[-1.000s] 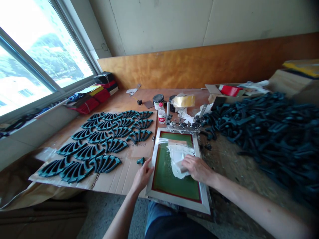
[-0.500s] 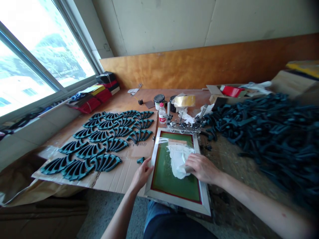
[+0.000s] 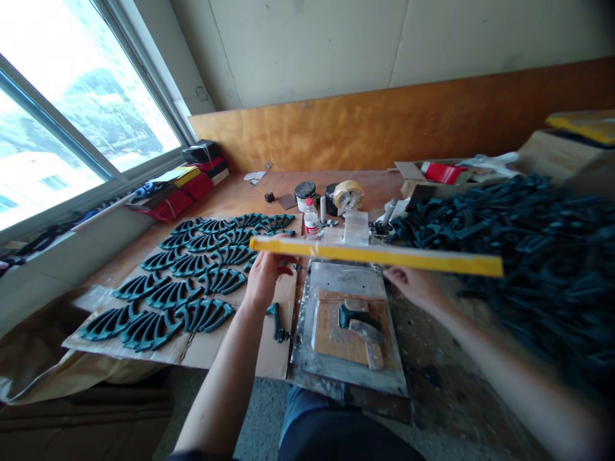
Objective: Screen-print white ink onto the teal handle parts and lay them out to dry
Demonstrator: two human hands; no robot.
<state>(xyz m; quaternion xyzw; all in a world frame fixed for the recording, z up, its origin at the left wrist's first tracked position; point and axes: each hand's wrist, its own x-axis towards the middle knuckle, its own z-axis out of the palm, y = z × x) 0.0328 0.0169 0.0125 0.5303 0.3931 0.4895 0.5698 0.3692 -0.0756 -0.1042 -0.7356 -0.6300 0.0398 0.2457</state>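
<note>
The screen frame (image 3: 375,254) is tilted up and shows its yellow front edge. My left hand (image 3: 266,272) grips its left end, fingers partly behind the edge. Just below the frame's right part is my right hand (image 3: 404,282), blurred, its fingers curled; what it holds, if anything, is hidden. Under the raised frame lies a metal base plate (image 3: 353,378) bearing a wooden block (image 3: 331,330). A dark green curved part (image 3: 358,316) rests in the block. Another dark green part (image 3: 277,322) lies on the cardboard to the left.
Rows of dark green parts (image 3: 175,289) cover the cardboard (image 3: 216,351) at left. A large heap of similar parts (image 3: 523,237) fills the right side. Behind the frame stand a bottle (image 3: 311,218), a jar (image 3: 305,196) and a tape roll (image 3: 349,195).
The frame has swung up from lying flat, uncovering the plate, block and green part. My left hand has moved forward with it. My right hand has left the white ink area and moved slightly forward.
</note>
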